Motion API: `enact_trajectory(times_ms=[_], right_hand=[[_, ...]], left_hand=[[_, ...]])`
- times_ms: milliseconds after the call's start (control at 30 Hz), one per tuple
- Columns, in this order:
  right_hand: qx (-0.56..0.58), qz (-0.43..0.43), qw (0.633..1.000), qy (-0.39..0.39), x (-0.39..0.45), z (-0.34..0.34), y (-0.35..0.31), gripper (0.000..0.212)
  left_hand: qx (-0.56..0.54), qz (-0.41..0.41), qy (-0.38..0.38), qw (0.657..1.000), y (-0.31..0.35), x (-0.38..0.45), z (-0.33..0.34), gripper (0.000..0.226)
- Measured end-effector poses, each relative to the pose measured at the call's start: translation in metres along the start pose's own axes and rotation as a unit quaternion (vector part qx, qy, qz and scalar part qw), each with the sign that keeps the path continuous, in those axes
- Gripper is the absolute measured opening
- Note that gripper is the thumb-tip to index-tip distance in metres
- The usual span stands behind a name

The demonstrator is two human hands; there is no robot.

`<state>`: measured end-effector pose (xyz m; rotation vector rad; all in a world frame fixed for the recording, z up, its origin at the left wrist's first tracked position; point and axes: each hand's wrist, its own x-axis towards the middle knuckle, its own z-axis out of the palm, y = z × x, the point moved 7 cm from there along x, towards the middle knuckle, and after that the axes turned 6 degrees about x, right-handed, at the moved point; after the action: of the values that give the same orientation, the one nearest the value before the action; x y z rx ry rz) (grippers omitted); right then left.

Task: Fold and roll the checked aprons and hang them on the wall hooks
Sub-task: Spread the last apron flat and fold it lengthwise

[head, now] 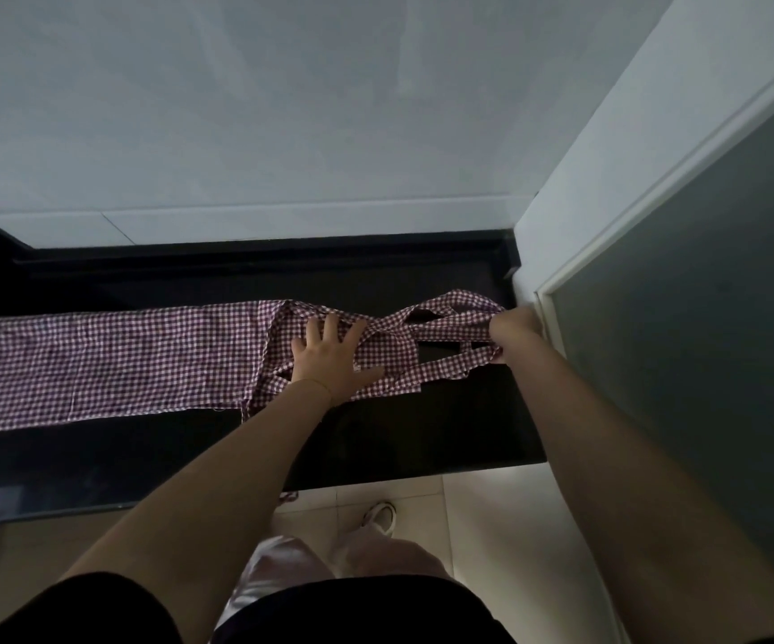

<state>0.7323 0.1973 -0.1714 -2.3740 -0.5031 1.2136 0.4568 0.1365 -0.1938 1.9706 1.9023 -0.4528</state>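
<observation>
While the checked apron point(106, 360) lies folded into a long band along the dark surface point(375, 439), the left hand point(331, 360) presses flat on it with fingers spread, apparently pinning the folds. At the right end, against the wall point(575, 178), the right hand point(512, 325) makes a closed grip on the bunched straps point(450, 337), seemingly drawing them taut.

Black short sleeves point(111, 606), white shoe point(381, 515)
</observation>
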Motion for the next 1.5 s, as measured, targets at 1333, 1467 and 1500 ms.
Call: enact_trajectory(times_ms=[1333, 1467, 1500], right_hand=[[-0.261, -0.184, 0.928, -0.191, -0.193, 0.211, -0.009, 0.035], [-0.226, -0.106, 0.949, -0.195, -0.194, 0.211, 0.011, 0.071], [-0.226, -0.094, 0.948, -0.201, -0.190, 0.211, 0.016, 0.075]], left_hand=[[-0.504, -0.262, 0.081, 0.819, -0.293, -0.070, -0.029, 0.025], [-0.450, -0.268, 0.041, 0.851, -0.305, -0.067, -0.004, 0.035], [-0.430, -0.278, 0.043, 0.858, -0.304, -0.069, -0.003, 0.038]])
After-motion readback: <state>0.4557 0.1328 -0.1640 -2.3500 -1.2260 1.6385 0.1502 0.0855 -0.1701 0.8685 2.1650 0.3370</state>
